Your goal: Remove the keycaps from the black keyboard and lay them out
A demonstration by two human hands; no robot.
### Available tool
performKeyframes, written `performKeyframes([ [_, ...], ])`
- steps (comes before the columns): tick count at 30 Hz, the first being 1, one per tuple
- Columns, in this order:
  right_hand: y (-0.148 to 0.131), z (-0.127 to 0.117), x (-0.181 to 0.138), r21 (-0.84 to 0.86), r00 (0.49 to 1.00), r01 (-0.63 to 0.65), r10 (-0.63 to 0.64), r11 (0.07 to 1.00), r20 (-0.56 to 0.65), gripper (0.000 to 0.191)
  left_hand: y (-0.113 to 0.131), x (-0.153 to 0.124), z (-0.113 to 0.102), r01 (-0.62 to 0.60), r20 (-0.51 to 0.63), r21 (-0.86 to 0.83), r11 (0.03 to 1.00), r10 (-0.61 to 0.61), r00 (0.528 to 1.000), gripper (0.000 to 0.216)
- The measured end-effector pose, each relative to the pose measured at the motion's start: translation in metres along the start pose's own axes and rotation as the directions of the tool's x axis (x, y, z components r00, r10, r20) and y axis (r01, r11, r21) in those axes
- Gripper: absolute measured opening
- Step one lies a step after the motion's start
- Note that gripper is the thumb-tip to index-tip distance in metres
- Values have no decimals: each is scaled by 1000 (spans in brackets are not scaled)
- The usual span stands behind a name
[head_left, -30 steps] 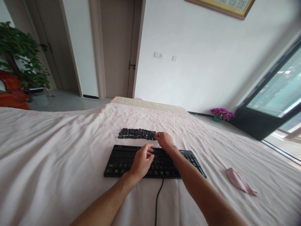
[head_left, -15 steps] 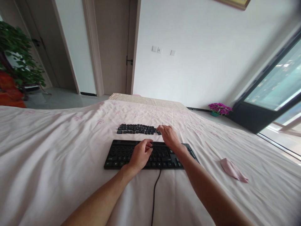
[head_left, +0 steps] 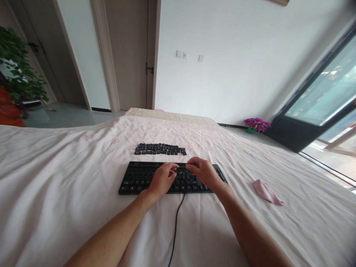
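1. Lying flat on the pale pink flowered bed sheet: a long black plastic keyboard, with a thin black cable running back toward the body.
2. Just behind the keyboard, not touching it: neat rows of small black loose key caps.
3. Moved since a second ago: the right hand. Was up at the right end of the loose key caps then. Now pulled back and held over the middle of the keyboard.
4. Hardly moved at all: the left hand, over the middle of the keyboard as before.
5. Now almost fingertip to fingertip, both hands, above one spot on the keys.
6. Fingers of both hands curled in and pinched close. Too small to tell: a key cap pinched there, or nothing.
7. Means both hands busy at one spot on the keyboard, and none at the loose rows any more.
8. Off to the right on the bed, well apart from the hands: a crumpled pink cloth.
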State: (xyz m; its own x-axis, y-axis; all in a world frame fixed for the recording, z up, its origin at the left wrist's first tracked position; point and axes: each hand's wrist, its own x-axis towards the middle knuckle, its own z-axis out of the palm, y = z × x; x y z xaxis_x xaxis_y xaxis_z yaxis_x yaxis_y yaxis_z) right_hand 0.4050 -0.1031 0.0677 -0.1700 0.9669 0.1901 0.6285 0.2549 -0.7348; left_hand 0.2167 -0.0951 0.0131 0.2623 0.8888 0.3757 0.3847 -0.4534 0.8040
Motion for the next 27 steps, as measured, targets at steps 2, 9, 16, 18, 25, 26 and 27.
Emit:
performKeyframes([
  [2, -2, -1, -1, -9, 1000, 8, -8, 1000, 7, 18, 0, 0, 0, -6, 11, 19, 1000, 6, 1000, 30],
  [9, -4, 1, -4, -12, 999, 36, -35, 999, 38, 19, 2, 0, 0, -17, 65, 91, 996, 11, 998, 32],
  [16, -7, 0, -6, -68, 996, 88, -86, 994, 35, 19, 4, 5, -1, -39, 191, 152, 988, 9, 982, 30],
  [18, -7, 0, -6, -62, 994, 103, -101, 993, 35, 18, 5, 6, 0, -57, 199, 170, 984, 22, 980, 28],
  [25, -10, 5, -11, -40, 969, 245, -244, 969, 38, 26, 9, 14, 7, -131, 233, 219, 967, 79, 969, 19],
  [26, -10, 7, -12, -43, 961, 274, -272, 961, 37, 26, 9, 15, 8, -130, 234, 222, 966, 77, 969, 17],
  [27, -9, 9, -13, -48, 954, 300, -299, 953, 37, 26, 8, 15, 9, -130, 233, 223, 966, 77, 969, 15],
])
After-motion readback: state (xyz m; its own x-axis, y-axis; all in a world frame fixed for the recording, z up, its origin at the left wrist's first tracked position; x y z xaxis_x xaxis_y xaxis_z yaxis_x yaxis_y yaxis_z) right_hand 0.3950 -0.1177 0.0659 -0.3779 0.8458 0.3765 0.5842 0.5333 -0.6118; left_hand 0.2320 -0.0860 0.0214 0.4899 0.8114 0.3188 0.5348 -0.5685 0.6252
